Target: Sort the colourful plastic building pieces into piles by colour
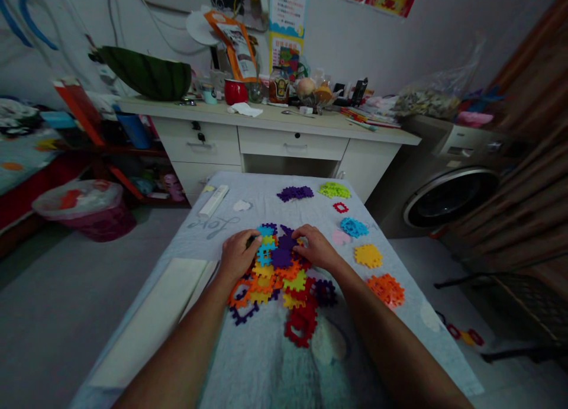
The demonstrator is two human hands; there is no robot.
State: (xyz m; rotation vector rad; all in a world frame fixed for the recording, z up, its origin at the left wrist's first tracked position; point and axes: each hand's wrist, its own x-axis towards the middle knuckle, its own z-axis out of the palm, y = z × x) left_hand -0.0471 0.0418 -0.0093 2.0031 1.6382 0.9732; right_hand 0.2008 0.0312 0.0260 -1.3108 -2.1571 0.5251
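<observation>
A mixed pile of toothed plastic interlocking tiles [263,283] lies mid-table in orange, yellow, red, blue and purple. My left hand [238,254] curls at the pile's left side, its thumb beside the light-blue tiles [265,255]. Its fingers are bent, and what they hold is partly hidden. From the right, my right hand [316,247] pinches at a purple tile [287,243] on top of the pile. Red tiles [302,326] trail off the pile's near side.
Sorted heaps line the table's right side: purple [295,193], lime-green [334,189], blue [354,226], yellow [368,255] and orange tiles [386,290]. A white strip [213,202] and a long white board [151,320] lie left. A cluttered desk [266,118] stands behind.
</observation>
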